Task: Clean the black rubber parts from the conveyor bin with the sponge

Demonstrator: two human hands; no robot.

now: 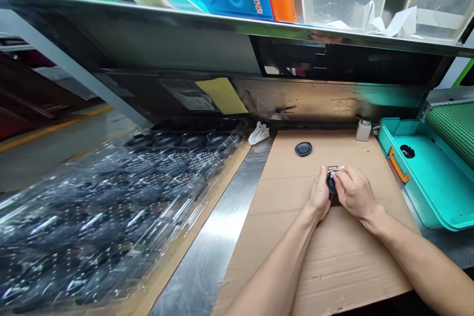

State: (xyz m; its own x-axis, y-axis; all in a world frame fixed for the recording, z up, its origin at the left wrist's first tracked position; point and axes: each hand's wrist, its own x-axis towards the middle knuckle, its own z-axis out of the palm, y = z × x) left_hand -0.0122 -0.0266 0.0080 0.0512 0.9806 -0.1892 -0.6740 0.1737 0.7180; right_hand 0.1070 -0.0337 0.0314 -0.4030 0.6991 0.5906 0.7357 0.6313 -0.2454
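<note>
In the head view, a black round part (331,185) sits between both hands, over the far half of the cardboard sheet (344,266), right of its middle. It is dark and dull, its rim tilted up. The left hand (319,195) grips its side; the right hand (355,191) has its fingertips pinched together at its face, perhaps on something whitish, too small to tell. A second black disc (303,148) lies near the sheet's far edge, and a small bottle (363,130) stands by its far right corner. A teal tray (440,177) borders the right edge; left, beyond a metal strip (222,227), are clear plastic trays (92,227) of dark parts. A metal shelf (222,24) runs above.
</note>
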